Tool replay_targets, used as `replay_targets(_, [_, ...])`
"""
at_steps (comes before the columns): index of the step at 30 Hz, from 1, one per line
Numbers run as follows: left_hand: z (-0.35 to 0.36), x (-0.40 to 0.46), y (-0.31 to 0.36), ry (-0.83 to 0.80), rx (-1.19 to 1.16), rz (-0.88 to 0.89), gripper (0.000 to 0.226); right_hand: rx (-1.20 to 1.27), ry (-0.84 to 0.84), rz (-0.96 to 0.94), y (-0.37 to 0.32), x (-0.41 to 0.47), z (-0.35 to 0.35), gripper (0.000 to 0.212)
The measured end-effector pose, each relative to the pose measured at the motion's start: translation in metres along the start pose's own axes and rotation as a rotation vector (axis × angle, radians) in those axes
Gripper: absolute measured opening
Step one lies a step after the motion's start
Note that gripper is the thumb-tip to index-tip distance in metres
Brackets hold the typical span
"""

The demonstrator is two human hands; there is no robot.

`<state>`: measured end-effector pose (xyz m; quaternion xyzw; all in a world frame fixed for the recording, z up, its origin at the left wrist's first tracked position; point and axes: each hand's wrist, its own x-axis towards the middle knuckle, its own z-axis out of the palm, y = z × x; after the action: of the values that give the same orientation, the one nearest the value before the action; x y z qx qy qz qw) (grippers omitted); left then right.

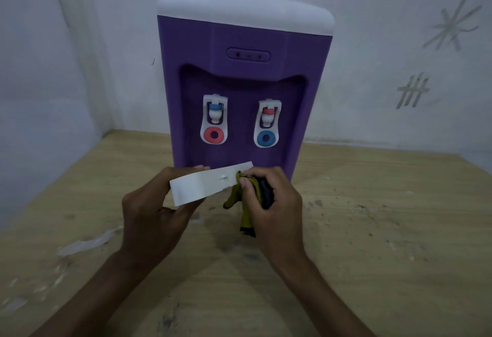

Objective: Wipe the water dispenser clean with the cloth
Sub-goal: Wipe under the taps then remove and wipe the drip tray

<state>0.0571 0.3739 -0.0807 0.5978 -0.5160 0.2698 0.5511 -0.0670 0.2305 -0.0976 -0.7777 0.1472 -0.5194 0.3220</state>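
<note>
Wooden table (372,203) before the water dispenser (239,70) — left hand (149,219) grips a white tray (202,185), right hand (271,203) clutches the cloth (246,214) against it.

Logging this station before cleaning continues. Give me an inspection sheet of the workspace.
Surface: wooden tabletop, scuffed, with dark specks and pale patches.
Job's things: purple water dispenser with white top stands upright at the back; white drip tray is lifted off the table in front of it; yellow and dark cloth touches the tray's right end.
Clutter: pale scrap lying at the left.
Hands: left hand holds the tray; right hand, fingers curled, grips the cloth.
Cables: nothing seen.
Surroundings: white wall with scratch marks, corner at the left.
</note>
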Motion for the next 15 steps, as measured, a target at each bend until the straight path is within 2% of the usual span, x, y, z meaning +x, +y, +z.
replay_targets(4, [0.002, 0.0, 0.004, -0.029, -0.024, 0.028, 0.031, -0.051, 0.064, 0.122, 0.019, 0.005, -0.006, 0.01])
replay_targets(7, [0.004, -0.001, 0.001, -0.06, -0.017, 0.016, 0.034, -0.076, 0.043, 0.132, 0.023, 0.005, -0.009, 0.009])
replay_targets(11, [-0.003, 0.004, 0.003, -0.029, -0.002, 0.033, 0.03, 0.007, 0.017, 0.081, 0.011, 0.003, -0.008, 0.011])
replay_targets(13, [-0.006, 0.006, 0.005, -0.02, 0.01, 0.058, 0.031, -0.027, 0.004, 0.061, 0.012, 0.004, -0.006, 0.012])
replay_targets(15, [-0.005, 0.004, 0.003, -0.037, 0.024, 0.059, 0.032, -0.063, 0.0, 0.126, 0.02, 0.004, -0.005, 0.011])
